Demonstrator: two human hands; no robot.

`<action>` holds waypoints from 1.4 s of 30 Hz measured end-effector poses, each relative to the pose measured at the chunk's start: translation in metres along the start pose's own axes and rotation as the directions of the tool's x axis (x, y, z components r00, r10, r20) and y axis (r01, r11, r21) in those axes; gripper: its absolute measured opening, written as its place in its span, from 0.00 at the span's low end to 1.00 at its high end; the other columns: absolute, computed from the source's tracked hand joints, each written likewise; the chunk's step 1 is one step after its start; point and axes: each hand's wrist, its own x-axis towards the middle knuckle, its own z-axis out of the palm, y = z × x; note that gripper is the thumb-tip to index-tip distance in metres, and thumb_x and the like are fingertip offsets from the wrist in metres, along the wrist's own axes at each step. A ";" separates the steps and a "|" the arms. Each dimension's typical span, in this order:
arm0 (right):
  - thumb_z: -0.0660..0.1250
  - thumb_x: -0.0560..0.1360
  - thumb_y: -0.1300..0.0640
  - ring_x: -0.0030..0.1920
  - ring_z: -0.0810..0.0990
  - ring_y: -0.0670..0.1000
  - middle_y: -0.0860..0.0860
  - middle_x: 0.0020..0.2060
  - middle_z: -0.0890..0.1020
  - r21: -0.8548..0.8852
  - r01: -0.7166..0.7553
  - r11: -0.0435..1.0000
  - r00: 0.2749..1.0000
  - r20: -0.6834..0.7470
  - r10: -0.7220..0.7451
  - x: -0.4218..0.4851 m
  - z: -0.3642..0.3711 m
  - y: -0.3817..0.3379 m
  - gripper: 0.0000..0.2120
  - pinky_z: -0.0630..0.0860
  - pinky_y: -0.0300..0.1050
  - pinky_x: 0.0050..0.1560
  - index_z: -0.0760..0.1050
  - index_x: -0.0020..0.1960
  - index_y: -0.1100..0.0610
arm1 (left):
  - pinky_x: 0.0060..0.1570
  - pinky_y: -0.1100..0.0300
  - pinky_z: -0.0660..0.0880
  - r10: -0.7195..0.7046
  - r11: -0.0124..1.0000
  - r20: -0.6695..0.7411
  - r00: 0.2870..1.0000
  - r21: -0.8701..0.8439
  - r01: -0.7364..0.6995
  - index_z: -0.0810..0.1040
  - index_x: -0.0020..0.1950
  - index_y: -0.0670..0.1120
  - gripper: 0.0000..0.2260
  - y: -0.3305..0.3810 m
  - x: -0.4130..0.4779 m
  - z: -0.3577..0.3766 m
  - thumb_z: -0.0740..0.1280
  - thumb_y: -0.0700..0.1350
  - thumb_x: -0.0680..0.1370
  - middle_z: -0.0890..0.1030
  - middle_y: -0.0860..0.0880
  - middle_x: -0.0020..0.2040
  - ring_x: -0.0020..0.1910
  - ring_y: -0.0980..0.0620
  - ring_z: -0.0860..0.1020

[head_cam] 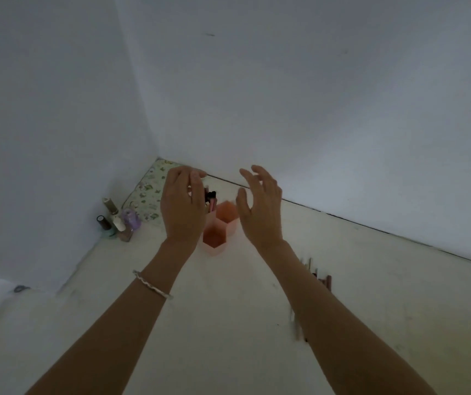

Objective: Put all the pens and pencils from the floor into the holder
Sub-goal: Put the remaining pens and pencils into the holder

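The pale floor (228, 323) meets white walls (285, 95) at a far corner. Both hands reach toward it: the left hand (183, 208) curled with nothing clearly in it, the right hand (260, 206) spread wide and empty. Between them stands the pink holder (219, 229), some items already inside. Blurred pens and pencils (318, 273) lie by the right forearm. Small bottles (117, 220) line the left wall.

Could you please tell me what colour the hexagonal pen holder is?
The hexagonal plastic pen holder is pink, seen in the head view.
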 end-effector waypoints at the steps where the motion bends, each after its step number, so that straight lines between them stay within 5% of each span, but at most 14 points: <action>1: 0.59 0.78 0.58 0.63 0.73 0.51 0.54 0.64 0.75 0.022 -0.057 0.998 0.997 -0.049 0.058 0.001 -0.010 0.008 0.17 0.66 0.46 0.64 0.74 0.65 0.57 | 0.45 0.71 0.67 0.037 0.999 0.027 0.999 -0.015 -0.037 0.80 0.46 0.41 0.14 0.010 -0.007 0.006 0.56 0.43 0.81 0.77 0.47 0.45 0.43 0.58 0.73; 5: 0.60 0.75 0.67 0.55 0.77 0.51 0.50 0.55 0.79 0.095 -0.235 0.967 0.961 -0.124 0.246 -0.003 -0.050 0.042 0.16 0.73 0.47 0.59 0.76 0.60 0.57 | 0.42 0.62 0.74 0.043 0.999 0.382 0.923 0.006 -0.049 0.78 0.48 0.46 0.09 0.046 -0.058 0.047 0.59 0.46 0.78 0.78 0.52 0.44 0.39 0.56 0.75; 8: 0.60 0.75 0.69 0.51 0.78 0.48 0.49 0.51 0.81 0.111 -0.338 0.934 0.932 -0.099 0.349 -0.015 -0.072 0.066 0.14 0.75 0.43 0.55 0.78 0.56 0.58 | 0.43 0.63 0.73 -0.133 0.967 0.698 0.704 0.248 -0.064 0.76 0.52 0.48 0.06 0.052 -0.109 0.082 0.64 0.45 0.77 0.79 0.51 0.47 0.44 0.54 0.78; 11: 0.60 0.74 0.69 0.46 0.77 0.44 0.45 0.48 0.80 0.113 -0.423 0.899 0.900 -0.062 0.431 -0.031 -0.090 0.087 0.14 0.74 0.38 0.50 0.79 0.54 0.57 | 0.50 0.58 0.73 -0.311 0.914 0.807 0.501 0.399 -0.075 0.74 0.58 0.45 0.11 0.055 -0.156 0.103 0.63 0.46 0.77 0.79 0.47 0.54 0.52 0.49 0.78; 14: 0.59 0.74 0.69 0.42 0.76 0.41 0.43 0.46 0.79 0.129 -0.490 0.862 0.866 -0.038 0.498 -0.045 -0.101 0.102 0.15 0.72 0.33 0.47 0.79 0.52 0.56 | 0.55 0.55 0.75 -0.367 0.883 0.824 0.431 0.455 -0.118 0.70 0.62 0.43 0.12 0.057 -0.186 0.113 0.60 0.44 0.80 0.77 0.45 0.58 0.56 0.46 0.78; 17: 0.59 0.74 0.68 0.39 0.76 0.35 0.41 0.43 0.79 0.141 -0.513 0.847 0.851 -0.045 0.523 -0.055 -0.109 0.116 0.14 0.68 0.23 0.42 0.80 0.49 0.54 | 0.53 0.55 0.76 -0.382 0.854 0.796 0.469 0.498 -0.150 0.69 0.63 0.43 0.10 0.058 -0.197 0.121 0.58 0.42 0.82 0.77 0.45 0.57 0.54 0.47 0.79; 22: 0.60 0.75 0.66 0.39 0.76 0.39 0.44 0.43 0.81 0.110 -0.560 0.821 0.826 -0.007 0.564 -0.067 -0.110 0.131 0.12 0.68 0.28 0.40 0.80 0.48 0.54 | 0.51 0.53 0.79 -0.416 0.850 0.762 0.496 0.520 -0.086 0.64 0.68 0.41 0.18 0.056 -0.188 0.125 0.62 0.41 0.79 0.78 0.43 0.57 0.53 0.45 0.80; 27: 0.65 0.75 0.58 0.46 0.77 0.53 0.55 0.45 0.78 -0.266 -0.534 0.803 0.787 0.191 0.586 -0.073 -0.092 0.144 0.09 0.75 0.45 0.48 0.81 0.45 0.62 | 0.38 0.59 0.75 -0.309 0.929 0.661 0.683 0.362 0.071 0.62 0.71 0.46 0.27 0.052 -0.135 0.120 0.67 0.41 0.75 0.79 0.45 0.50 0.43 0.47 0.80; 30: 0.64 0.75 0.53 0.49 0.75 0.56 0.57 0.45 0.76 -0.524 -0.406 0.749 0.735 0.299 0.608 -0.078 -0.078 0.147 0.14 0.75 0.48 0.50 0.79 0.41 0.63 | 0.32 0.62 0.72 -0.196 0.973 0.665 0.721 0.225 0.056 0.54 0.77 0.53 0.36 0.055 -0.111 0.111 0.66 0.39 0.74 0.76 0.46 0.43 0.36 0.51 0.77; 34: 0.64 0.76 0.47 0.51 0.74 0.54 0.55 0.47 0.76 -0.622 -0.335 0.708 0.711 0.325 0.623 -0.088 -0.062 0.150 0.16 0.73 0.47 0.52 0.78 0.44 0.60 | 0.34 0.60 0.77 -0.150 0.983 0.645 0.749 0.175 0.047 0.59 0.76 0.53 0.32 0.057 -0.089 0.099 0.65 0.38 0.74 0.75 0.45 0.48 0.36 0.53 0.76; 37: 0.65 0.75 0.53 0.46 0.72 0.53 0.55 0.41 0.75 -0.563 -0.404 0.721 0.681 0.342 0.648 -0.087 -0.054 0.143 0.12 0.73 0.46 0.48 0.76 0.38 0.61 | 0.34 0.59 0.80 -0.085 0.995 0.601 0.795 0.097 0.033 0.61 0.72 0.52 0.29 0.061 -0.073 0.087 0.66 0.37 0.75 0.75 0.47 0.48 0.37 0.52 0.78; 40: 0.67 0.70 0.59 0.32 0.66 0.50 0.54 0.25 0.66 -0.197 -0.661 0.725 0.649 0.335 0.683 -0.071 -0.054 0.132 0.16 0.65 0.41 0.36 0.66 0.26 0.60 | 0.36 0.56 0.80 -0.009 0.999 0.474 0.880 0.041 -0.012 0.64 0.67 0.52 0.23 0.058 -0.041 0.074 0.65 0.38 0.75 0.77 0.48 0.44 0.37 0.51 0.79; 42: 0.69 0.68 0.59 0.27 0.63 0.49 0.53 0.23 0.64 -0.010 -0.720 0.694 0.668 0.265 0.696 -0.052 -0.058 0.120 0.17 0.61 0.40 0.32 0.67 0.25 0.60 | 0.38 0.52 0.81 0.021 0.999 0.387 0.922 0.038 -0.039 0.65 0.63 0.51 0.18 0.051 -0.013 0.066 0.65 0.39 0.77 0.78 0.48 0.42 0.37 0.51 0.80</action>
